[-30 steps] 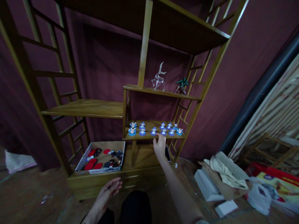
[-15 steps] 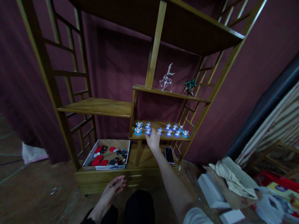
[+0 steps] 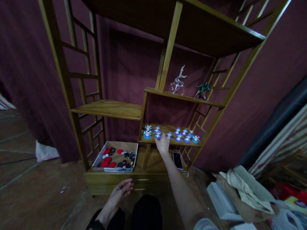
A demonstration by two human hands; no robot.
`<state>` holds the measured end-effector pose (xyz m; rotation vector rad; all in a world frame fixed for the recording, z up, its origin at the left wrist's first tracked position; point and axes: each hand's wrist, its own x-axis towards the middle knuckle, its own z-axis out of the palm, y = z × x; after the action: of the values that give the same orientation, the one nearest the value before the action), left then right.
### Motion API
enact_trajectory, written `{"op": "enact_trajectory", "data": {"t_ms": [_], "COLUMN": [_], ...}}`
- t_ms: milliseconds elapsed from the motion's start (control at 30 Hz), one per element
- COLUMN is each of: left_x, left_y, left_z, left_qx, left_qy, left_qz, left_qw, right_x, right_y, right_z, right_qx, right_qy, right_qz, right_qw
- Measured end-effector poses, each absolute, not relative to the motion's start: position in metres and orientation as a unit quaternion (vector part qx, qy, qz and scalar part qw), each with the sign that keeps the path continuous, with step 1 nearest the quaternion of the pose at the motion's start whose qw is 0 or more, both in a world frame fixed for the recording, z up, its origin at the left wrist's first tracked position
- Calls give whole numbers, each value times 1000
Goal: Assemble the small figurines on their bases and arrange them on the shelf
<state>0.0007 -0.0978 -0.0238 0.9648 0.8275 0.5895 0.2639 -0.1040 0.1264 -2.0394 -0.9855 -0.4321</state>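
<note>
My right hand (image 3: 163,144) reaches to the small lower shelf (image 3: 153,140), its thumb and finger closed about a small blue-and-white figurine (image 3: 158,134) on a purple base. The fingers partly hide what stands behind them. Similar purple-based figurines (image 3: 178,137) stand to the right in two rows. At the shelf's left end are figurines on lighter blue bases (image 3: 147,134). My left hand (image 3: 121,190) hangs in front of the cabinet's lower edge, palm turned inward, fingers loosely extended, with nothing visible in it.
An open cardboard box (image 3: 134,146) on the left holds red and black discs and dark figurines. A phone (image 3: 177,160) lies below the figurine shelf. Above stand a clear deer ornament (image 3: 177,84) and a green figure (image 3: 202,90). White boxes (image 3: 222,201) and cloth (image 3: 247,188) are at right.
The view has shifted, so the whole cabinet appears farther right. My right hand stays at the same figurine, and my left hand keeps nearly the same pose.
</note>
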Motion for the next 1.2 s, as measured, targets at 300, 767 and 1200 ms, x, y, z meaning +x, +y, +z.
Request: {"op": "enact_trajectory", "data": {"t_ms": [300, 767, 1200], "left_x": [-8, -17, 36], "left_y": [-94, -32, 37], "left_z": [-25, -5, -19], "left_qx": [445, 330, 350], "left_qy": [379, 425, 408], "left_qz": [293, 478, 454], "left_qw": [757, 695, 711], "right_x": [242, 138, 282], "right_y": [-127, -136, -130], "right_z": [123, -10, 217], "right_qx": [-756, -668, -679], "right_qy": [-396, -433, -453], "right_qz": [-175, 124, 17], "right_qw": [490, 592, 577]}}
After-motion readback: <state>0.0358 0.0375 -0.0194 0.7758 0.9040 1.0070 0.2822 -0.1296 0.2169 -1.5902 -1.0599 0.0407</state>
